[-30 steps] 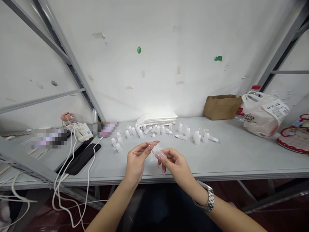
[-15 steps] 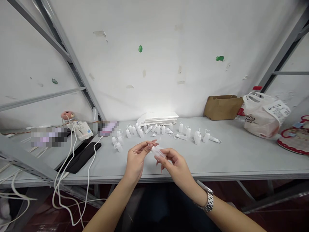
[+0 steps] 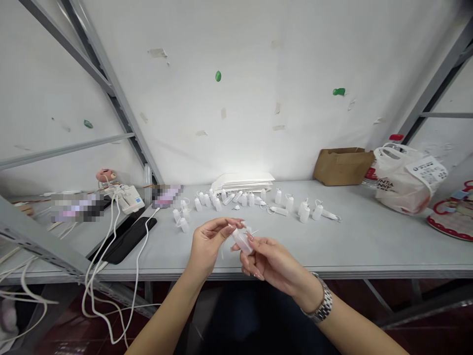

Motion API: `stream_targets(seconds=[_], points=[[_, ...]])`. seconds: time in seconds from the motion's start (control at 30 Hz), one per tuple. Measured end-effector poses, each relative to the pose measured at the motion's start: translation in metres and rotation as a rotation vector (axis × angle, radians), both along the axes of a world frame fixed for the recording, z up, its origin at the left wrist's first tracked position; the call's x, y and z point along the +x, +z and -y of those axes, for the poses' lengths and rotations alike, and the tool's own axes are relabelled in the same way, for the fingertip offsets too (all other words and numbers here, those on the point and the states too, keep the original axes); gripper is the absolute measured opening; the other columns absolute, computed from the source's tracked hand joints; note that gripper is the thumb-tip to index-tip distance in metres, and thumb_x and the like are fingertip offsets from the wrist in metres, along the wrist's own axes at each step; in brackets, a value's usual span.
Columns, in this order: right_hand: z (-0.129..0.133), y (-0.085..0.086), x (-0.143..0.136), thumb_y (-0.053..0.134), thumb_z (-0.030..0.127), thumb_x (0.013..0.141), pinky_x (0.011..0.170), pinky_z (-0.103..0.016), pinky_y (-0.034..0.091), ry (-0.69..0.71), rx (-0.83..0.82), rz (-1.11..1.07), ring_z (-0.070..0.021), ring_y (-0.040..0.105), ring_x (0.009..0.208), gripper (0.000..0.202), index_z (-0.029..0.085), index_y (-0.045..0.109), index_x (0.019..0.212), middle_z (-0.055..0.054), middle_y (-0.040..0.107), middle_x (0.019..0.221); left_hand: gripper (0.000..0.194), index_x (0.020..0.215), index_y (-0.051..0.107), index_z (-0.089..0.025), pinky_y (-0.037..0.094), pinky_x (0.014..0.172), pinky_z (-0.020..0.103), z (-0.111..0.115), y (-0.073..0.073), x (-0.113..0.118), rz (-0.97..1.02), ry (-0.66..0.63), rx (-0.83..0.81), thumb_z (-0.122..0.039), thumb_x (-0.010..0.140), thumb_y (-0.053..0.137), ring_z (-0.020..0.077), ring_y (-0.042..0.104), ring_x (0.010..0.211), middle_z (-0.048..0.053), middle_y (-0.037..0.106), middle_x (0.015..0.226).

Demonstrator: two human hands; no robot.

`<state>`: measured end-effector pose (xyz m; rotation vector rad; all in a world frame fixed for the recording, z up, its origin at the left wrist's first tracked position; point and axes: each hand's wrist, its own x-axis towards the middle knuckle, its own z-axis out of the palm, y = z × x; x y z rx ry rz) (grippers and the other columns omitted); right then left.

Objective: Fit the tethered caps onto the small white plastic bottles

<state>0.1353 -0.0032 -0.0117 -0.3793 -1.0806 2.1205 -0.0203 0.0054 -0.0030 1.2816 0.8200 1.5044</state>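
Note:
Over the front part of the table, both hands hold a small translucent plastic squeeze bottle (image 3: 243,242), tilted with its top toward the upper left. My right hand (image 3: 272,259), with a metal watch at the wrist, has its fingers closed around the bottle's body. The thumb and fingers of my left hand (image 3: 209,242) pinch its top end; the cap is mostly hidden by them. A thin clear strip shows beside the bottle's top. Behind the hands, several similar bottles (image 3: 304,213) stand or lie, and a small loose white cap (image 3: 235,207) rests among them.
White flat sheets (image 3: 244,181) are stacked against the wall. At the right are a brown cardboard box (image 3: 343,168), a white plastic bag (image 3: 401,185) and a red-edged round item (image 3: 449,222). A black phone (image 3: 129,241), white cables (image 3: 137,261) and a power strip (image 3: 127,198) lie left.
The bottle has turned more upright and come slightly nearer. My right hand has shifted its fingers around the body, while my left stays at the top. The view has moved slightly.

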Motion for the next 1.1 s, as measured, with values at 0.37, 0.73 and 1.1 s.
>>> stream_targets(seconds=[0.37, 0.73, 1.1], points=[[-0.011, 0.008, 0.014, 0.057, 0.043, 0.081, 0.054, -0.026, 0.038, -0.56, 0.303, 0.31, -0.01, 0.046, 0.053, 0.027, 0.017, 0.064, 0.083, 0.0, 0.056, 0.066, 0.027, 0.086, 0.071, -0.017, 0.053, 0.072, 0.031, 0.003, 0.017, -0.01, -0.228, 0.007, -0.181, -0.026, 0.061, 0.075, 0.0227, 0.068, 0.081, 0.006, 0.074, 0.079], [0.003, 0.02, 0.025, 0.06, 0.036, 0.08, 0.064, -0.031, 0.045, -0.771, 0.69, 0.608, -0.0151, 0.053, 0.065, 0.019, 0.022, 0.068, 0.09, -0.001, 0.059, 0.068, 0.014, 0.085, 0.071, -0.017, 0.053, 0.077, 0.019, 0.0, 0.018, -0.009, 0.302, -0.041, -0.371, -0.017, 0.072, 0.067, 0.0162, 0.066, 0.092, 0.006, 0.072, 0.098], [0.008, 0.017, 0.022, 0.057, 0.034, 0.083, 0.069, -0.033, 0.046, -0.869, 0.847, 0.668, -0.0166, 0.055, 0.071, 0.019, 0.021, 0.065, 0.095, -0.003, 0.061, 0.078, 0.017, 0.089, 0.07, -0.013, 0.051, 0.086, 0.019, -0.001, 0.014, -0.005, 0.522, -0.075, -0.348, -0.007, 0.076, 0.06, 0.0144, 0.065, 0.096, 0.006, 0.072, 0.099]])
